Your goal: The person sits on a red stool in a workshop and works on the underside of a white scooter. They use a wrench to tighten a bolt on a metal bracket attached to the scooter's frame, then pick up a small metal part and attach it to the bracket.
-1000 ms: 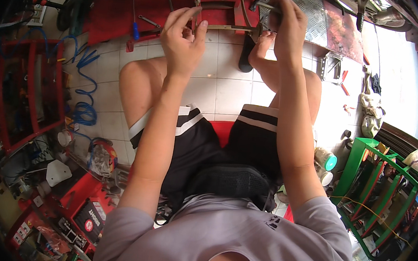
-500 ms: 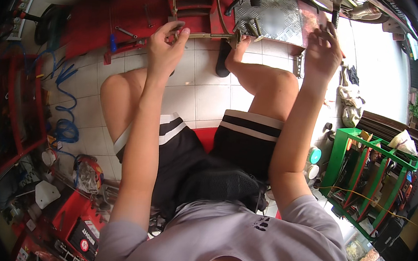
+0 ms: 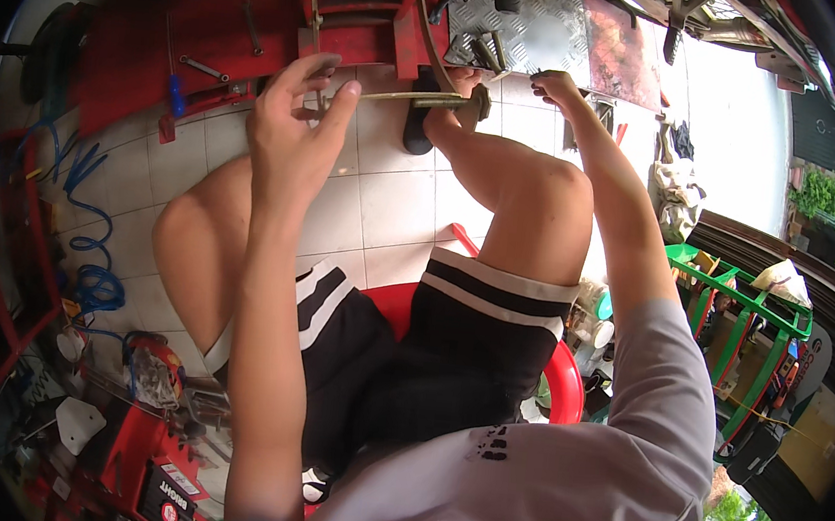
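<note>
My left hand (image 3: 298, 118) is raised over the left knee, its thumb and fingers curled around the near end of a long thin metal bar (image 3: 393, 95). The bar runs right from the hand to a thicker, rounded end near my right foot; its exact kind is unclear. At the front edge of the metal tread plate (image 3: 545, 34), my right hand (image 3: 557, 87) has its fingers bent together. What they hold, if anything, is too small to make out. Several short metal parts (image 3: 490, 55) lie on the plate just left of this hand.
A red platform (image 3: 113, 81) spans the front, bearing a wrench (image 3: 205, 69) and a blue-handled screwdriver (image 3: 176, 97). Part of a motorcycle (image 3: 731, 30) stands at the far right. A green rack (image 3: 735, 301) is to my right, a coiled blue hose (image 3: 98, 287) to my left.
My right hand has come down and left from beside the motorcycle part to the tread plate's edge. The left hand has shifted left and slightly nearer, and the bar now stands out more clearly.
</note>
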The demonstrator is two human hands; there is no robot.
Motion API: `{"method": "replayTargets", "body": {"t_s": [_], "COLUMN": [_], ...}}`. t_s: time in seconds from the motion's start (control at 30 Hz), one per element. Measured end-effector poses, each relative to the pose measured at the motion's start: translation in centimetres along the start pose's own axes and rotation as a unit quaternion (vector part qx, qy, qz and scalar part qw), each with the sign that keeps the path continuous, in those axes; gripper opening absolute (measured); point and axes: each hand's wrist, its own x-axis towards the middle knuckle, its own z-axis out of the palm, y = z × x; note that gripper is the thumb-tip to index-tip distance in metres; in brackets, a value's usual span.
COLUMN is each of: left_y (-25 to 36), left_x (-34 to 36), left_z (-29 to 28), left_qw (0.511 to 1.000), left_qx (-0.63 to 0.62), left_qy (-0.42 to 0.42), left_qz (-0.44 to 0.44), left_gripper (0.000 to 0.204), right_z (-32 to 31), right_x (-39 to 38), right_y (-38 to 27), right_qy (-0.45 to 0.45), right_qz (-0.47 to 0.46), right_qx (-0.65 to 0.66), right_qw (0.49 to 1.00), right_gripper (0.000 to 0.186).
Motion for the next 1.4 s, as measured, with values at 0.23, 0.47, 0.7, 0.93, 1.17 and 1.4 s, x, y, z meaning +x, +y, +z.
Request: {"method": "replayTargets", "body": {"t_s": [0.23, 0.47, 0.7, 0.93, 1.17, 1.4], "left_y": [0.5, 0.5, 2.6, 3.7, 5.1, 4.8], "left_x": [0.2, 0.2, -0.5, -2.4, -0.4, -0.6], "left_z": [0.5, 0.7, 0.9, 2.9, 3.1, 3.9], "left_qw": [1.0, 1.0, 0.936, 0.92, 0.889, 0.895], "left_qx": [0.009, -0.003, 0.161, 0.174, 0.291, 0.31], "left_qy": [0.007, 0.002, 0.06, -0.003, -0.141, -0.12], "left_qz": [0.007, 0.023, 0.306, 0.35, 0.324, 0.297], "left_gripper": [0.03, 0.03, 0.021, 0.028, 0.021, 0.015], "right_z": [1.1, 0.1, -2.7, 2.9, 6.5, 7.2], "right_x": [8.0, 5.5, -11.4, -25.5, -24.9, -24.5], "right_y": [1.8, 0.0, -14.2, -19.2, -16.7, -17.6], "right_qy": [0.096, 0.055, -0.156, -0.098, -0.091, -0.062], "right_qz": [-0.124, -0.193, -0.216, -0.369, -0.319, -0.313], "right_qx": [-0.316, -0.4, -0.249, -0.011, 0.103, 0.05], "right_qw": [0.936, 0.894, 0.931, 0.924, 0.938, 0.946], "right_gripper": [0.036, 0.038, 0.036, 0.037, 0.03, 0.036]}}
